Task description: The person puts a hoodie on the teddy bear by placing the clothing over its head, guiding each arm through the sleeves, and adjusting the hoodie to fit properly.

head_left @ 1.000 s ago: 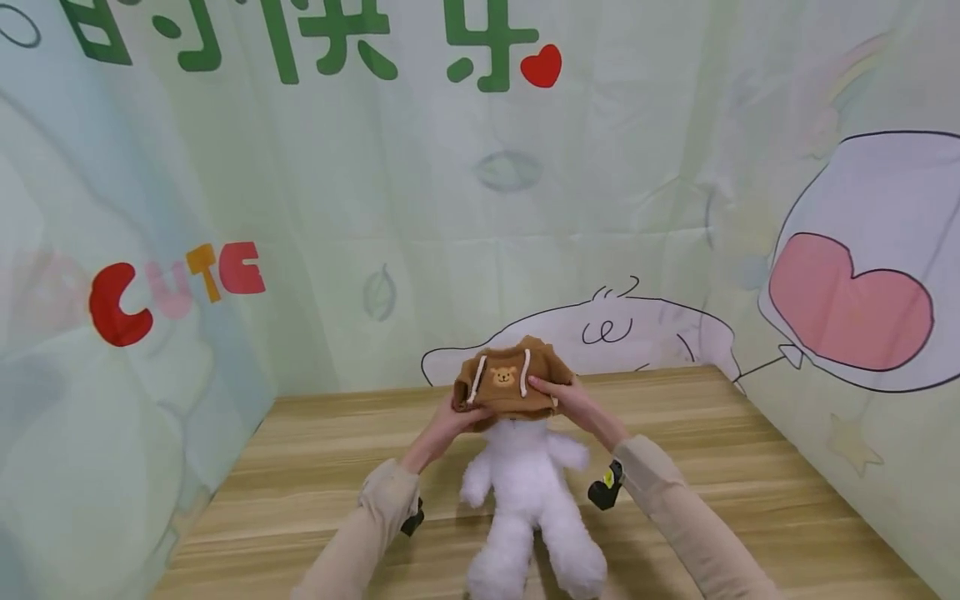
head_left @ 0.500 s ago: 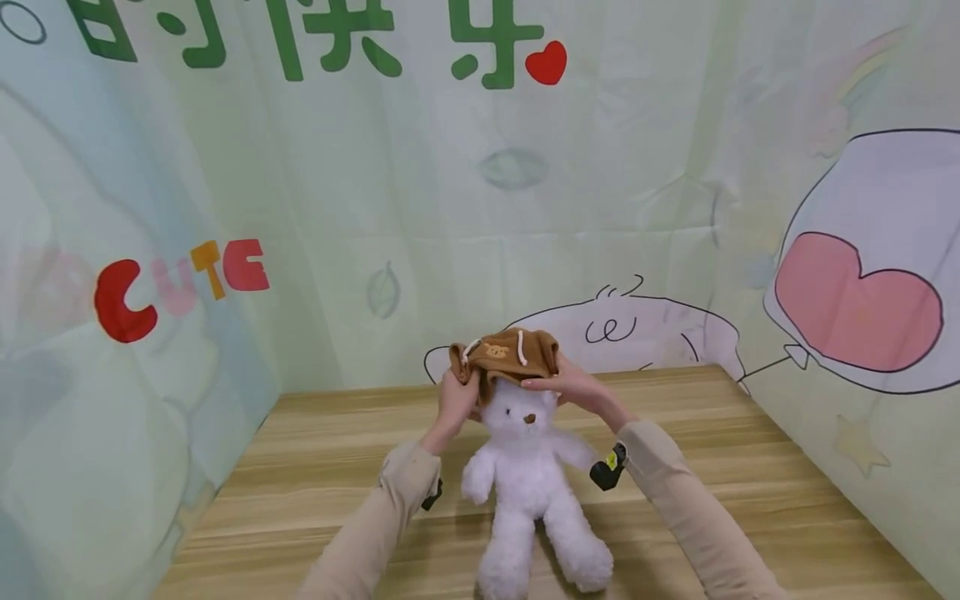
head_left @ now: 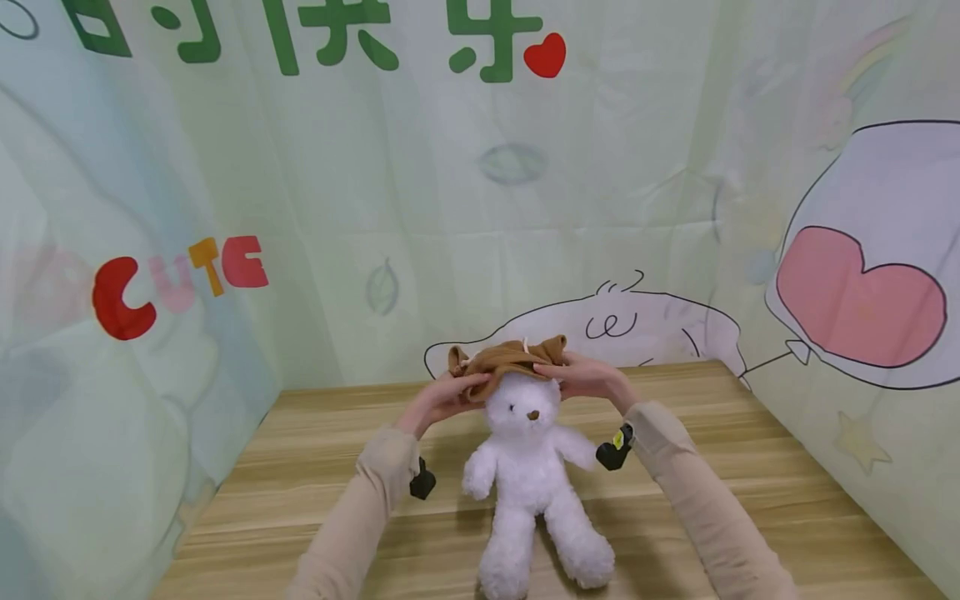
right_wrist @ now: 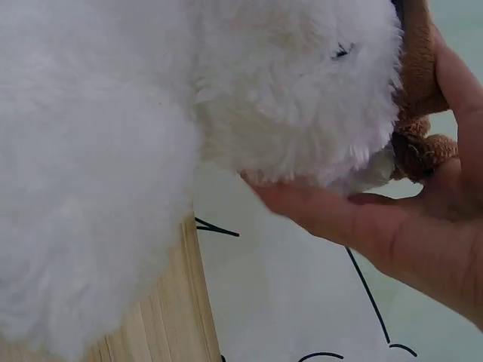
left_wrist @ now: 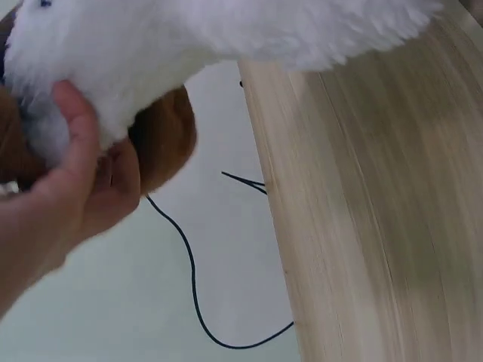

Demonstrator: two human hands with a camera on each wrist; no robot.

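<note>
A white plush teddy bear (head_left: 531, 475) faces me on the table, legs toward the front edge. Bunched over the top of its head is a small brown hoodie (head_left: 504, 358) with white drawstrings. My left hand (head_left: 441, 396) grips the hoodie at the left of the head; the left wrist view shows its thumb against white fur and brown cloth (left_wrist: 167, 139) by the curled fingers. On the other side my right hand (head_left: 594, 377) holds the hoodie's right part, its fingers reaching along the head in the right wrist view. The bear's ears are hidden.
The wood-grain table (head_left: 337, 467) ends at a printed cloth backdrop (head_left: 360, 192) behind and at both sides. Black camera mounts hang under both wrists, the right one (head_left: 615, 448) close to the bear's arm.
The hoodie has gone from in front of the bear's face up and back onto the top of its head, uncovering the face. Both hands have shifted along with it and its bear print is folded away.
</note>
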